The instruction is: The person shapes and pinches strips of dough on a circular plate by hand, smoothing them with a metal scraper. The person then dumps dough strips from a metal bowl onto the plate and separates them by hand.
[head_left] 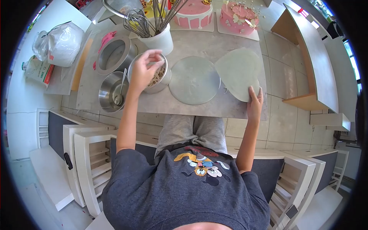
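My left hand hovers over a metal cake tin with light-brown pieces inside; its fingers are loosely bent, thumb apart from them, with nothing visible between. On the right, my right hand pinches the lower edge of a pale, thin round sheet, which is tilted near the table's right edge. Between the two hands lies a flat round metal disc, which the sheet slightly overlaps in this view.
A steel bowl with a spoon and a ring-shaped metal tin stand at left on the grey table. Behind them, a white bucket holds several whisks. Pink decorated cakes sit at the back. Plastic bags lie far left.
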### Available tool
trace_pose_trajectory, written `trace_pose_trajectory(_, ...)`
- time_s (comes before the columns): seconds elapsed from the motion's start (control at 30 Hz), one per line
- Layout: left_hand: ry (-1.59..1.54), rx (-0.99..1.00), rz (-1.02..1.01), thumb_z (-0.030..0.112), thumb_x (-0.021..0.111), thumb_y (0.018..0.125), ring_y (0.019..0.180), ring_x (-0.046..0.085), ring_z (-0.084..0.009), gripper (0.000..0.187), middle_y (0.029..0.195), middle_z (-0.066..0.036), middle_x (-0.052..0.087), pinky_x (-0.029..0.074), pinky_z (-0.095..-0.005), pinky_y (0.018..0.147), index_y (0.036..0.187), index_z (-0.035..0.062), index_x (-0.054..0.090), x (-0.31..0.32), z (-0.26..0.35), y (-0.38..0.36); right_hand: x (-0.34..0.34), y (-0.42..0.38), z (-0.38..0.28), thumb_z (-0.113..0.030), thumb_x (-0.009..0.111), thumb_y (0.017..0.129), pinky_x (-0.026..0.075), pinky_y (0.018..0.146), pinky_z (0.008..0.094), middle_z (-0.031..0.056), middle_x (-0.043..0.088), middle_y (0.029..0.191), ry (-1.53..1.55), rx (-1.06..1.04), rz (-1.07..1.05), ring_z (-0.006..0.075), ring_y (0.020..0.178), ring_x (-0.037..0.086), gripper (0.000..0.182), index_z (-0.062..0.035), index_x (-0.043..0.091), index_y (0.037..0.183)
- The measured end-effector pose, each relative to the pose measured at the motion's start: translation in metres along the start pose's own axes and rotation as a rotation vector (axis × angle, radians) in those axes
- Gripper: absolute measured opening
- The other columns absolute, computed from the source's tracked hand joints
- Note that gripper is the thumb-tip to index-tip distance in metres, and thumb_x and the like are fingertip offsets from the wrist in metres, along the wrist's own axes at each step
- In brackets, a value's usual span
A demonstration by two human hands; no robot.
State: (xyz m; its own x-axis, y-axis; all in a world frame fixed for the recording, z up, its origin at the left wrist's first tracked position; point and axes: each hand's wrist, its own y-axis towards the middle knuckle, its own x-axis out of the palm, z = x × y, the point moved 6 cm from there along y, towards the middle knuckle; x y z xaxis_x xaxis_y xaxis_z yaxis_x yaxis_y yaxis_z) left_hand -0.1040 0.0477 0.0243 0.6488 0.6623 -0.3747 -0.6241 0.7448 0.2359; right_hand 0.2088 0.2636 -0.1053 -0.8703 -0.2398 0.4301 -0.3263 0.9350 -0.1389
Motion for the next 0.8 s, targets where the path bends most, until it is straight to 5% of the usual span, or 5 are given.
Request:
trace_pose_trajectory(0.33, -0.242, 0.05, -0.046, -0.002, 0.061, 0.079, 0.074, 0.062, -0.0117, 0.01, 0.084, -0.005, 0.061, 0.049, -0.021, 0.067, 0.089, -0.0005, 0.065, 0.068, -0.005, -0.022, -0.012, 0.0, 0.0, -0.008, 0.055, 0.087, 0.045, 0.09, 0.0306, 0.0153, 0.049, 0.117, 0.136, -0.145, 0.028, 0.0197, 0.106, 0.052, 0.049, 0.0079, 0.031, 0.126)
trace_pose_trajectory(0.43, -0.419, -0.096, -0.119, -0.001, 0.061, 0.08, 0.076, 0.062, -0.0111, 0.008, 0.082, -0.005, 0.064, 0.05, -0.0215, 0.068, 0.087, 0.0005, 0.066, 0.096, -0.02, -0.02, -0.018, 0.0, -0.001, -0.008, 0.055, 0.087, 0.042, 0.094, 0.034, 0.0154, 0.046, 0.119, 0.273, -0.136, 0.028, 0.0206, 0.109, 0.049, 0.053, 0.0069, 0.025, 0.128)
trace_pose_trajectory(0.53, -0.372, -0.128, -0.207, 0.003, 0.063, 0.08, 0.075, 0.063, -0.0103, 0.007, 0.081, -0.005, 0.065, 0.05, -0.0219, 0.068, 0.086, 0.0009, 0.066, 0.114, -0.024, -0.016, -0.031, 0.002, 0.005, -0.008, 0.052, 0.089, 0.04, 0.095, 0.0346, 0.0106, 0.05, 0.118, 0.465, -0.162, 0.117, 0.02, 0.109, 0.05, 0.036, 0.0013, 0.039, 0.121)
trace_pose_trajectory(0.57, -0.348, -0.117, -0.217, 0.004, 0.063, 0.079, 0.075, 0.063, -0.0106, 0.007, 0.081, -0.005, 0.065, 0.05, -0.0223, 0.068, 0.086, 0.0012, 0.066, 0.118, -0.023, -0.016, -0.031, 0.003, 0.003, -0.007, 0.053, 0.088, 0.033, 0.102, 0.0371, 0.0125, 0.04, 0.127, 0.499, -0.185, 0.041, 0.0212, 0.117, 0.041, 0.05, 0.0039, 0.027, 0.129)
trace_pose_trajectory(0.8, -0.076, 0.034, -0.308, 0.006, 0.065, 0.077, 0.079, 0.061, -0.0125, 0.012, 0.087, -0.004, 0.062, 0.047, -0.0224, 0.066, 0.088, 0.0035, 0.067, 0.166, -0.001, -0.002, -0.033, 0.001, 0.004, -0.008, 0.051, 0.089, 0.033, 0.1, 0.0426, 0.0063, 0.045, 0.123, 0.559, -0.17, 0.051, 0.0201, 0.114, 0.044, 0.04, -0.0044, 0.036, 0.126)
